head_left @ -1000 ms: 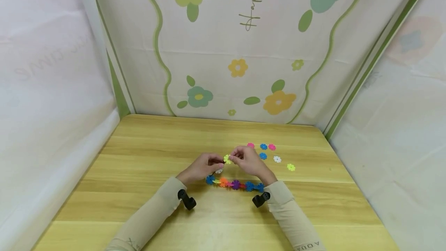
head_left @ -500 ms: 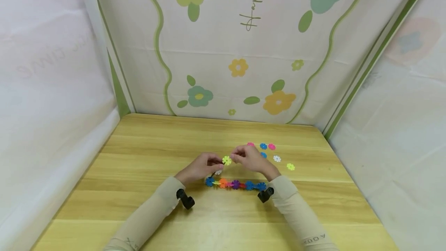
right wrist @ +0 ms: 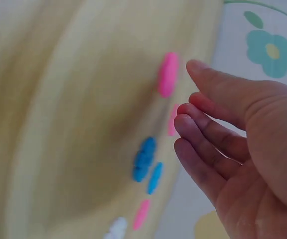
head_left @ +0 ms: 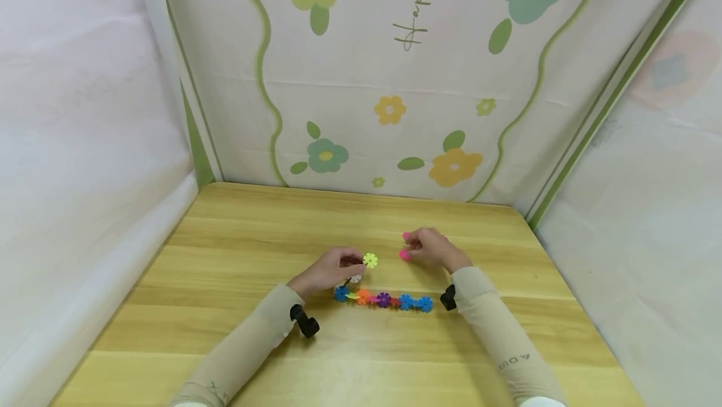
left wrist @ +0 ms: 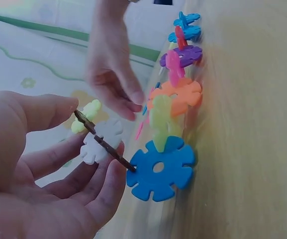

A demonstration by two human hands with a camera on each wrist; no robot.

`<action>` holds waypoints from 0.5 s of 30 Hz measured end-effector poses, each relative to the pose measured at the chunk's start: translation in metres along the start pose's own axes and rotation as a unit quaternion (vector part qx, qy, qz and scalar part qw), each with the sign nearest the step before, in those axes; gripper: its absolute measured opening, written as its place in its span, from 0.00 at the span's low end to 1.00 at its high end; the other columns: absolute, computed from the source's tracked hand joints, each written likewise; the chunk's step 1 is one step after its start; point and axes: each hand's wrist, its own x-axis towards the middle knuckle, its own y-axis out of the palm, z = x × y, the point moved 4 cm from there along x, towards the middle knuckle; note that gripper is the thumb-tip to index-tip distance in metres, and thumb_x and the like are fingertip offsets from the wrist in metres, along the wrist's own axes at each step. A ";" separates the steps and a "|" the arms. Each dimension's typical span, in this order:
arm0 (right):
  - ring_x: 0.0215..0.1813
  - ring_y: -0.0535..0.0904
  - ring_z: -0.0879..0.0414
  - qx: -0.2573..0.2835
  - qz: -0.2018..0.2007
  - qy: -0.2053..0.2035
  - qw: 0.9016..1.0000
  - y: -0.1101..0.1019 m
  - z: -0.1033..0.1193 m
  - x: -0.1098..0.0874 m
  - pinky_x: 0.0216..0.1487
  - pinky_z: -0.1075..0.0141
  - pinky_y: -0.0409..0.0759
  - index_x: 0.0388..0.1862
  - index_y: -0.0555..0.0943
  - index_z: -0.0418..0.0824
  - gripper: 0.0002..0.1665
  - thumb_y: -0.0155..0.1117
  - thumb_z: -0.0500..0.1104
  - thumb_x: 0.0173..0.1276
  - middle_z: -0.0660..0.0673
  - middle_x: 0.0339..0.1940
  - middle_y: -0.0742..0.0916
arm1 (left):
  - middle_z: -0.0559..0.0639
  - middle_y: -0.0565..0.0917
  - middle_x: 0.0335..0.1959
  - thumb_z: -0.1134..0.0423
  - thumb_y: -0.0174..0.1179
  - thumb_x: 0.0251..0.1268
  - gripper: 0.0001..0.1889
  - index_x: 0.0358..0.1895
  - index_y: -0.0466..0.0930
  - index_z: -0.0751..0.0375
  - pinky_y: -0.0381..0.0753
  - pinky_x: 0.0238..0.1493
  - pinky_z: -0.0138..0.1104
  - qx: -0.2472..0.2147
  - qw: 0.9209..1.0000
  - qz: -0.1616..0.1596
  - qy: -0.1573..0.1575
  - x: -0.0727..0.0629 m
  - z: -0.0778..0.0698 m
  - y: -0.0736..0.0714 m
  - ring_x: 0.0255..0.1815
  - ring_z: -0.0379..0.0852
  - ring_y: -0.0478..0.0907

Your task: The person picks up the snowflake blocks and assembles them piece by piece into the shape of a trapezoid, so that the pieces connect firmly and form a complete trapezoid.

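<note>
My left hand (head_left: 328,270) pinches a dark brown notched flower disc (left wrist: 102,142), seen edge-on in the left wrist view. Joined to it are a white flower disc (left wrist: 102,141), a yellow flower disc (head_left: 370,261) and a blue flower disc (left wrist: 160,168). From the blue disc a linked chain runs right over the table, through an orange disc (head_left: 363,296) and a purple disc (head_left: 383,300) to blue ones. Fingers relaxed and apart from the pieces, my right hand (head_left: 433,248) hovers over loose discs. Closest to its fingertips is a pink flower disc (right wrist: 168,74).
Loose blue discs (right wrist: 144,159), further pink discs (right wrist: 142,214) and a white disc (right wrist: 116,229) lie near the right hand, partly hidden by it in the head view. A printed cloth wall (head_left: 338,81) rises behind the wooden table (head_left: 254,219).
My right hand has let go of the yellow disc and moved right to the loose discs. The left hand keeps its grip and has hardly moved.
</note>
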 end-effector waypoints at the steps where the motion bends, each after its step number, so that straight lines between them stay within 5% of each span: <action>1: 0.44 0.85 0.55 0.002 0.000 0.001 1.000 0.003 -0.003 0.000 0.53 0.55 0.86 0.53 0.88 0.33 0.15 0.73 0.41 0.73 0.43 0.43 0.91 | 0.53 0.86 0.54 0.52 0.61 0.81 0.15 0.59 0.84 0.56 0.84 0.56 0.41 -0.003 1.000 0.000 -0.002 0.000 0.000 0.000 0.53 0.46 0.82; 9: 0.41 0.82 0.58 0.015 -0.009 0.018 1.000 0.019 -0.014 0.002 0.49 0.60 0.85 0.45 0.88 0.38 0.09 0.76 0.41 0.70 0.49 0.39 0.89 | 0.54 0.86 0.54 0.51 0.59 0.82 0.13 0.55 0.85 0.54 0.83 0.56 0.40 -0.014 0.999 -0.028 -0.030 0.003 -0.001 0.000 0.52 0.46 0.81; 15: 0.39 0.81 0.59 0.042 -0.020 0.024 0.999 0.017 -0.009 -0.002 0.47 0.63 0.83 0.40 0.85 0.41 0.09 0.78 0.41 0.68 0.50 0.36 0.87 | 0.59 0.86 0.51 0.53 0.58 0.83 0.12 0.52 0.85 0.57 0.81 0.49 0.38 -0.016 0.999 -0.041 -0.017 0.005 -0.007 0.001 0.45 0.47 0.79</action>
